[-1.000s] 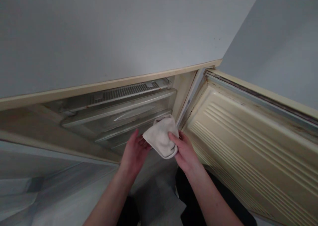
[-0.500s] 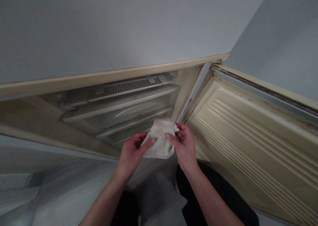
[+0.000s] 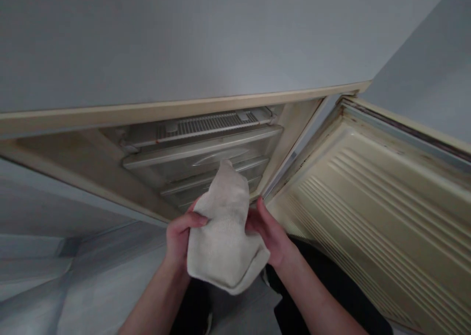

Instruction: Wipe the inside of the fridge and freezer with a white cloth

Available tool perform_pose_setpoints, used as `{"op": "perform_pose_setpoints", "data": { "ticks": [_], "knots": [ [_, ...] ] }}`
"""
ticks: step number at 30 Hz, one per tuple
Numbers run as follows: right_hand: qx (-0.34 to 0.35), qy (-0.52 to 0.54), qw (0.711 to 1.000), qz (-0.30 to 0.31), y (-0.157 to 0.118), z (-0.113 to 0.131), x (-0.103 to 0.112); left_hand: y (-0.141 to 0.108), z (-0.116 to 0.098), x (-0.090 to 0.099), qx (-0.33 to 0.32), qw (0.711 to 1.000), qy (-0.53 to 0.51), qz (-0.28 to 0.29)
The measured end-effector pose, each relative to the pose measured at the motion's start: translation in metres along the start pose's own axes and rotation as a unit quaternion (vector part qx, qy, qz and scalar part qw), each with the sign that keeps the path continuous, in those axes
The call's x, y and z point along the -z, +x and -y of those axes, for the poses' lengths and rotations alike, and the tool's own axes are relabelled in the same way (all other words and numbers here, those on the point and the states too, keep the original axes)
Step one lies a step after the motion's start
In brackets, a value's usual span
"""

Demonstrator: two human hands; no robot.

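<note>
Head view: my left hand (image 3: 179,237) pinches the off-white woven cloth (image 3: 224,227), thumb on top; my right hand (image 3: 274,237) curves half-open at its other edge, whether gripping I cannot tell. It hangs before the translucent plastic drawers (image 3: 206,147), long axis running away from me, narrow tip towards them. It looks light, limp, unbreakable, best held by opposite edges.

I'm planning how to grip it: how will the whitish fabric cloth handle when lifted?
The whitish fabric cloth is probably floppy, since it bends and folds between the hands. It looks light for its spread, being thin at the edge. Its woven-looking surface suggests it won't slip easily.
</note>
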State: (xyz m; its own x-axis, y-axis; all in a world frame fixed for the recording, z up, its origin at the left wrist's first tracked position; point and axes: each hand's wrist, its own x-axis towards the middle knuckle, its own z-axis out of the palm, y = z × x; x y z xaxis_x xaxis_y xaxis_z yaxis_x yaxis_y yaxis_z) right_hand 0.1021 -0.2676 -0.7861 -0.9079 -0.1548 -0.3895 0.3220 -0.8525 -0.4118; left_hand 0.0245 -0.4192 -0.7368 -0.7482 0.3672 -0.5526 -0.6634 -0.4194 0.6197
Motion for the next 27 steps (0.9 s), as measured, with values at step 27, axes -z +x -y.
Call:
{"op": "perform_pose_setpoints", "data": {
  "ticks": [27],
  "knots": [
    [0.268, -0.271, 0.925, 0.001, 0.105, 0.057, -0.169, 0.028, -0.005, -0.004, -0.025, 0.982, -0.111, -0.152]
  ]
}}
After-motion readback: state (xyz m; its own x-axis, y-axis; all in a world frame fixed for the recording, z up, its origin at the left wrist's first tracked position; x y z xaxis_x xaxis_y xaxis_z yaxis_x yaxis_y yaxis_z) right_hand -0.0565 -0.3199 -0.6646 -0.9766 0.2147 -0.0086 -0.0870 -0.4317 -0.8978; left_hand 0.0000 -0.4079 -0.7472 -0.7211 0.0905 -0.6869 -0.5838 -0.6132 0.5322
